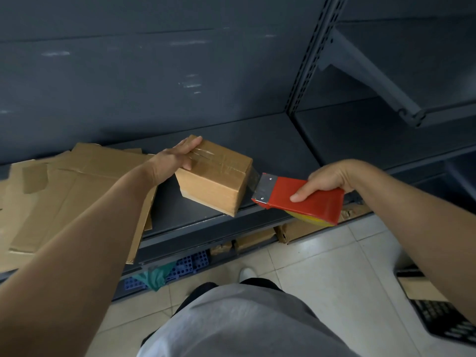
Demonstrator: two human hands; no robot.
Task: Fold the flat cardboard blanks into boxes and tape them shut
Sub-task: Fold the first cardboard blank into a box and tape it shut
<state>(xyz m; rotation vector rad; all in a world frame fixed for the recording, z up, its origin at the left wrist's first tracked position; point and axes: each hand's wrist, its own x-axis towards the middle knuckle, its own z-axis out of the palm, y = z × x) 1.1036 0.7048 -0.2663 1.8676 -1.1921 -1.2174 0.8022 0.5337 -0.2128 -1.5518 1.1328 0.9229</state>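
Note:
A folded brown cardboard box [216,180] stands on the dark shelf [270,150], with clear tape along its top seam. My left hand [175,158] rests on the box's top left end, fingers lying straight over the tape. My right hand [324,180] grips a red tape dispenser [306,199] just right of the box. The dispenser's metal blade sits close to the box's right face, and a strip of clear tape runs from it to that face. Flat cardboard blanks [77,194] lie in a pile on the shelf to the left.
The shelf's front edge runs below the box. Taped cardboard boxes [255,239] and a blue plastic crate [188,265] with a green cloth sit on the lower level. A pale tiled floor lies underfoot. A dark perforated panel [443,323] lies at the lower right.

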